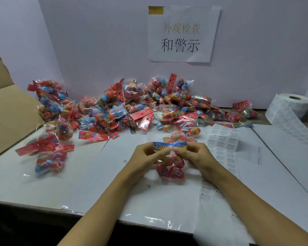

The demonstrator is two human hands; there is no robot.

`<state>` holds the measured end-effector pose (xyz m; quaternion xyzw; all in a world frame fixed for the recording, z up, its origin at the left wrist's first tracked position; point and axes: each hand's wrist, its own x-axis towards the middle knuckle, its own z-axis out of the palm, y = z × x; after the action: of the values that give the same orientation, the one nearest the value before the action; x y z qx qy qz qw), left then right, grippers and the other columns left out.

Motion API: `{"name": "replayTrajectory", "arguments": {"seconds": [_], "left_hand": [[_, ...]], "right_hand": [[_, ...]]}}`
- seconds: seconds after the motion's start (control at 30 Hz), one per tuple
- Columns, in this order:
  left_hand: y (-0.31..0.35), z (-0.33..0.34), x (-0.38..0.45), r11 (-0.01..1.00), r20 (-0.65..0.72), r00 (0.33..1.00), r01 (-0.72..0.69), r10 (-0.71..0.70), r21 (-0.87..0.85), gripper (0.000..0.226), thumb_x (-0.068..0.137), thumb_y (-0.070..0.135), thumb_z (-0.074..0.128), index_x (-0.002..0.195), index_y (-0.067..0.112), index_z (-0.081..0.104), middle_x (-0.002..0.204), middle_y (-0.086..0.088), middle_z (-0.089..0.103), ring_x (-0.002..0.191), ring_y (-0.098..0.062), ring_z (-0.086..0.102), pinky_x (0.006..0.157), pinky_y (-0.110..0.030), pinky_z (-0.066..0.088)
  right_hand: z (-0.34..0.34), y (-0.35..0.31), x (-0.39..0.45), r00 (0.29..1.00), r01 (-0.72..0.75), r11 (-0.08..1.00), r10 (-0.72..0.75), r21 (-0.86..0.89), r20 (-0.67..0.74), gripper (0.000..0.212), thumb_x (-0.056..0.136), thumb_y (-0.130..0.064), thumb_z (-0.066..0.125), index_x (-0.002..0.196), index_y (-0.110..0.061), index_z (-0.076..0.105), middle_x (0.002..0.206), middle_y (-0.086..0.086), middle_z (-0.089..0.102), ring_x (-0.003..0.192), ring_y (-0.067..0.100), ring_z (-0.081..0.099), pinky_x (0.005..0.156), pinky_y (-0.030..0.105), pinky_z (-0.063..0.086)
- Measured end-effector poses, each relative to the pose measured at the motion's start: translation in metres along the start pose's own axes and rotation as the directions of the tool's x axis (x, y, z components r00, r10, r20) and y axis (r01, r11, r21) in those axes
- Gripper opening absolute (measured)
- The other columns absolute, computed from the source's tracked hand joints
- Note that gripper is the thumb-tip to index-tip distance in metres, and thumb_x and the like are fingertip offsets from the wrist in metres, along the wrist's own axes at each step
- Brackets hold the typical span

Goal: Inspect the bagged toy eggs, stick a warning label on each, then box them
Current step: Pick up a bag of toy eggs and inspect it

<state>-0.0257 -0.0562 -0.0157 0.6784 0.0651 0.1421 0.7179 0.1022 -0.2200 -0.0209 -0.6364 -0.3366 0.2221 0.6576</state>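
Note:
A clear bag of red toy eggs (171, 168) with a blue header card hangs just above the white table in front of me. My left hand (147, 156) pinches the header's left part and my right hand (196, 154) pinches its right part. A big heap of bagged eggs (132, 109) lies along the back wall. Two more bags (50, 162) lie apart at the left. A strip of white warning labels (224, 144) runs down the table at the right from a label roll (295, 103).
An open cardboard box (9, 110) stands at the left edge, its flap up. A paper sign with Chinese characters (181, 34) hangs on the back wall. The table's front edge (96, 213) is close to me.

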Motion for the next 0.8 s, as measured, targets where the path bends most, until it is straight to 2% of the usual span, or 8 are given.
{"name": "replayTrajectory", "arguments": {"seconds": [0.17,0.27,0.37,0.47,0.53,0.67,0.73,0.8], "left_hand": [[-0.0025,0.0005,0.0004,0.998,0.024,0.999,-0.027,0.028,-0.065,0.02,0.077,0.02,0.086,0.095,0.012,0.079,0.094,-0.018,0.078,0.084,-0.028,0.076,0.073,-0.027,0.058],[-0.0023,0.0014,0.0003,0.995,0.019,0.999,-0.048,0.049,-0.087,0.028,0.077,0.018,0.086,0.1,0.006,0.076,0.096,-0.023,0.076,0.083,-0.03,0.075,0.073,-0.03,0.059],[-0.0028,0.0038,0.0016,0.982,-0.005,0.999,-0.037,0.037,-0.186,0.034,0.074,0.01,0.086,0.106,0.008,0.075,0.1,-0.024,0.075,0.085,-0.032,0.074,0.073,-0.034,0.06],[-0.0056,0.0078,0.0044,0.973,-0.034,0.999,-0.017,0.01,-0.229,0.036,0.074,0.006,0.087,0.108,0.01,0.074,0.105,-0.025,0.075,0.093,-0.037,0.074,0.076,-0.037,0.06],[-0.0063,0.008,0.0054,0.974,-0.042,0.999,0.01,-0.02,-0.225,0.035,0.078,0.01,0.085,0.111,0.007,0.073,0.107,-0.024,0.075,0.098,-0.038,0.074,0.08,-0.038,0.061],[-0.0023,0.0034,0.0032,0.974,0.003,0.994,0.105,-0.107,-0.199,0.027,0.083,0.027,0.083,0.101,0.007,0.079,0.107,-0.02,0.076,0.099,-0.035,0.075,0.077,-0.033,0.06],[-0.002,0.0038,0.0029,0.974,0.047,0.993,0.112,-0.105,-0.195,0.021,0.089,0.021,0.076,0.104,0.007,0.08,0.108,-0.02,0.076,0.098,-0.033,0.075,0.077,-0.034,0.061],[-0.0007,0.0054,0.0043,0.976,0.001,0.993,0.115,-0.117,-0.185,0.014,0.093,0.011,0.07,0.101,0.009,0.081,0.103,-0.019,0.077,0.092,-0.03,0.075,0.074,-0.036,0.061]], "right_hand": [[0.0,0.0014,0.0014,1.0,-0.017,1.0,0.017,-0.013,0.008,0.039,0.08,-0.043,0.079,0.087,-0.005,0.076,0.081,0.027,0.067,0.078,0.025,0.057,0.074,0.036,0.045],[0.0023,0.0021,0.0005,0.996,0.0,0.999,0.003,-0.04,0.089,0.025,0.082,-0.039,0.073,0.076,-0.016,0.08,0.069,0.001,0.072,0.064,0.006,0.061,0.062,0.016,0.047],[0.0031,0.0044,0.0019,0.997,0.027,0.999,-0.024,-0.04,0.073,0.024,0.086,-0.025,0.074,0.063,-0.024,0.078,0.055,-0.01,0.065,0.049,-0.003,0.055,0.051,0.007,0.04],[0.0039,0.0033,0.0017,0.999,0.039,0.999,-0.039,-0.018,0.02,0.01,0.082,-0.022,0.078,0.073,-0.02,0.082,0.066,0.002,0.074,0.06,0.004,0.065,0.059,0.013,0.049],[0.0034,0.0055,0.0028,0.999,0.046,0.999,-0.046,0.005,-0.026,0.02,0.076,-0.028,0.08,0.084,-0.009,0.082,0.086,0.02,0.076,0.078,0.019,0.071,0.074,0.025,0.057],[0.0016,0.007,0.0026,0.997,0.021,0.999,-0.018,0.04,-0.074,0.018,0.075,-0.027,0.081,0.088,-0.016,0.083,0.093,0.015,0.078,0.086,0.021,0.074,0.082,0.029,0.058],[0.0014,0.0073,0.002,0.996,0.02,0.999,-0.015,0.048,-0.091,0.018,0.075,-0.025,0.08,0.089,-0.013,0.083,0.094,0.015,0.078,0.088,0.023,0.074,0.082,0.03,0.059],[0.0025,0.0082,0.0021,0.996,0.019,0.998,-0.014,0.055,-0.089,0.019,0.076,-0.026,0.08,0.089,-0.012,0.083,0.095,0.015,0.078,0.088,0.023,0.075,0.081,0.029,0.06]]}}
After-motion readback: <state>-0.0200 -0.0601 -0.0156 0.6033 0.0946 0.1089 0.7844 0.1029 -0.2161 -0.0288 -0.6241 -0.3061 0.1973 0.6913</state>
